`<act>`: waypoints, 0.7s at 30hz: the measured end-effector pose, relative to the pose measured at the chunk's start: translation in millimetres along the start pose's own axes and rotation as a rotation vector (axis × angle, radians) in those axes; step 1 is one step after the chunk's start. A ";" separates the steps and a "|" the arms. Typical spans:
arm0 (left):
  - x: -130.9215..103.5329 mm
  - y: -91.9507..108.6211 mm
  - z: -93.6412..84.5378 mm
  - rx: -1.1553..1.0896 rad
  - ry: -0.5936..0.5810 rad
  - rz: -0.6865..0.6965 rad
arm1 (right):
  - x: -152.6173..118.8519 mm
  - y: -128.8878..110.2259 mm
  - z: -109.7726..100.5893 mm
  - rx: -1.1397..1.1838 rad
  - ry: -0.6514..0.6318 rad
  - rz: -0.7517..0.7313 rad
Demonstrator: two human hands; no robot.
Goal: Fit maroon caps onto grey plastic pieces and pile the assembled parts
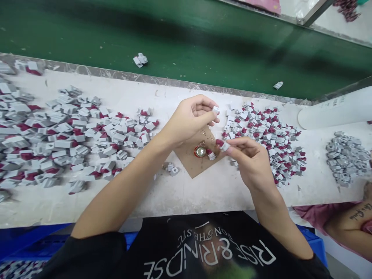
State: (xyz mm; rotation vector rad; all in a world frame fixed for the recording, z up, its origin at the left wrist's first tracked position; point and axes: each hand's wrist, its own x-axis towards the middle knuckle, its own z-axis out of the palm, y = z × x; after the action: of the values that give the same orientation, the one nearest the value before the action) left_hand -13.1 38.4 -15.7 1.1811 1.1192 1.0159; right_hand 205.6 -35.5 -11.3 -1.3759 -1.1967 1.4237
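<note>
My left hand (pixel 197 116) pinches a small light-grey plastic piece (pixel 215 110) between thumb and fingertips. Lower and to the right, the fingers of my right hand (pixel 251 155) are closed on a grey and dark-red plastic part (pixel 223 145), its red end pointing left. Both hands are raised near a brown square board (pixel 192 166). On the board lie a round ornament with a red rim (pixel 200 151), another grey and dark-red part (pixel 211 155) and some tiny metal-looking bits (pixel 203 132).
Grey and dark-red parts form a large heap (pixel 66 135) at left and a pile (pixel 267 131) at right. Further right are plain grey pieces (pixel 347 157) and a white cylinder (pixel 337 106). A green belt (pixel 186 46) runs behind the table. A co-worker's arm (pixel 351 228) shows at right.
</note>
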 end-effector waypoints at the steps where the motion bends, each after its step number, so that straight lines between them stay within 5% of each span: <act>1: -2.0 2.9 -0.1 -0.016 0.007 0.001 | 5.5 -3.1 -4.2 0.053 0.019 -0.010; 7: -18.0 21.7 5.5 -0.092 -0.034 -0.021 | 29.3 -21.5 -22.9 0.021 -0.009 -0.104; 21: -26.0 27.4 14.5 -0.139 -0.119 -0.049 | 31.6 -23.8 -10.8 0.022 0.052 -0.138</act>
State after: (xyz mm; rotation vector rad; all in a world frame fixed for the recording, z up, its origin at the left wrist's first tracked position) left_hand -3.6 13.7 14.9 1.0832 0.9649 0.9575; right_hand 212.2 1.5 4.9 -1.2824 -1.2147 1.2933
